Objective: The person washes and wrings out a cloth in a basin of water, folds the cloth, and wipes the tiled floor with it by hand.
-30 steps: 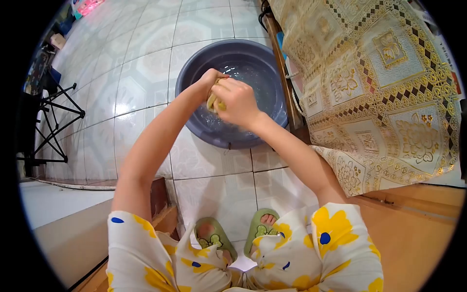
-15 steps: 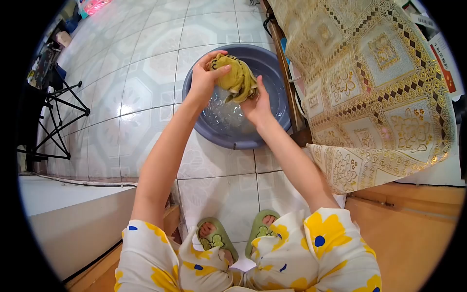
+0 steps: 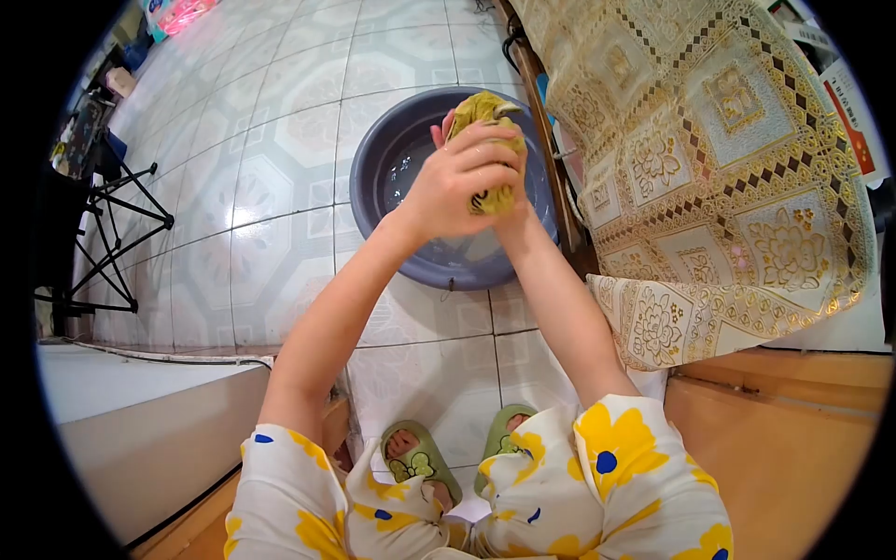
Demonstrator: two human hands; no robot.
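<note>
A crumpled yellow-green cloth [image 3: 478,114] is held between both hands above a grey-blue basin [image 3: 369,177] with water in it. My left hand [image 3: 459,182] lies over the near side of the cloth, its fingers wrapped round it. Behind and beneath the cloth is my right hand [image 3: 515,207], mostly hidden by the left hand and the cloth, with some fingertips showing at the cloth's left edge. Dark markings show on the lower part of the cloth.
A patterned cloth cover [image 3: 709,187] hangs over furniture at the right. On the left stands a black folding frame [image 3: 121,224]. Green slippers [image 3: 420,459] are on the tiled floor [image 3: 289,177] below the basin. A white ledge [image 3: 149,392] is at the lower left.
The cloth was squeezed in both hands, then opened out, and is now bunched again. It has moved right, and my left hand has closed over its near side.
</note>
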